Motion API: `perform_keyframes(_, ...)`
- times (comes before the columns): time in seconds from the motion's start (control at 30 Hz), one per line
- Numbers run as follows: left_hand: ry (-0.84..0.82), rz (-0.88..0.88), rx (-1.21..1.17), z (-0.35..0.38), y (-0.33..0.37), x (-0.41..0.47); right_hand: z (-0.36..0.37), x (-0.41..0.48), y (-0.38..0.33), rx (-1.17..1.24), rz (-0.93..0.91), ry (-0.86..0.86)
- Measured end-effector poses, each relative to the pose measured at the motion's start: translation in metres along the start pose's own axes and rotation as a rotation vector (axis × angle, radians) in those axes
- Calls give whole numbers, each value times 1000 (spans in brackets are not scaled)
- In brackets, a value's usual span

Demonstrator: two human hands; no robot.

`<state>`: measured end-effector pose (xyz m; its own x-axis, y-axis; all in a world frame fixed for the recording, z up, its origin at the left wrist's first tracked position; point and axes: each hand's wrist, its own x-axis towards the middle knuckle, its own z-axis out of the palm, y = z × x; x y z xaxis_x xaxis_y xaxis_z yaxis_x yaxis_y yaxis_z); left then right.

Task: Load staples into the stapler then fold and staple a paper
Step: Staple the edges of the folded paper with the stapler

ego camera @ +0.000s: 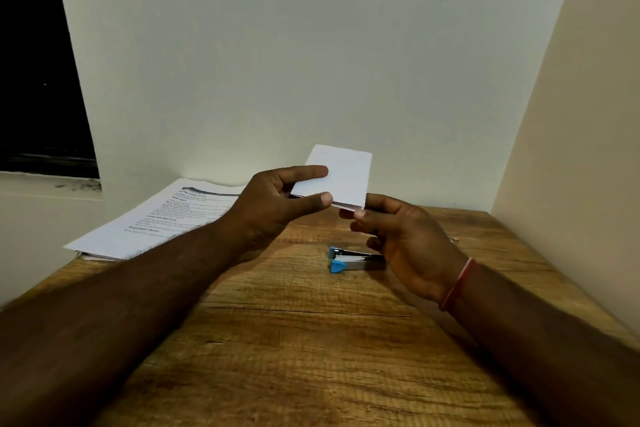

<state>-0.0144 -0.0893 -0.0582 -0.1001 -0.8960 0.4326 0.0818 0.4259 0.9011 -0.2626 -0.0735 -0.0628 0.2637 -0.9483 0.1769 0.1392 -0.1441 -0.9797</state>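
Note:
A small folded white paper [343, 173] is held up above the wooden table [294, 340]. My left hand [277, 204] pinches its left edge between thumb and forefinger. My right hand [405, 239] touches the paper's lower right corner with its fingertips, fingers loosely curled. A blue and silver stapler [349, 260] lies shut on the table just below my right hand, its blue end pointing left; part of it is hidden behind my right palm.
A stack of printed sheets [156, 218] lies at the table's far left corner, overhanging the edge. White walls close in behind and on the right. A dark window sits at the upper left.

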Motion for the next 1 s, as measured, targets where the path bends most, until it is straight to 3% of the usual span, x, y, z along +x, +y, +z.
perform_keyframes(0.17,13,62,113,-1,5,-2,-5,6,-5,179,51,40)
perform_keyframes(0.3,-2,100,284,0,9,-2,-13,8,-4,94,-19,46)
perform_keyframes(0.43,-9,81,299,2,7,-2,-12,7,-2,81,-76,1)
perform_keyframes(0.6,60,3,155,0,2,3,-12,5,-5,129,-99,-141)
perform_keyframes(0.77,77,-117,-57,1,1,6,-11,1,-1,11,-164,-219)
perform_keyframes(1.0,59,-175,-135,3,3,5,-13,2,-2,5,-165,-209)
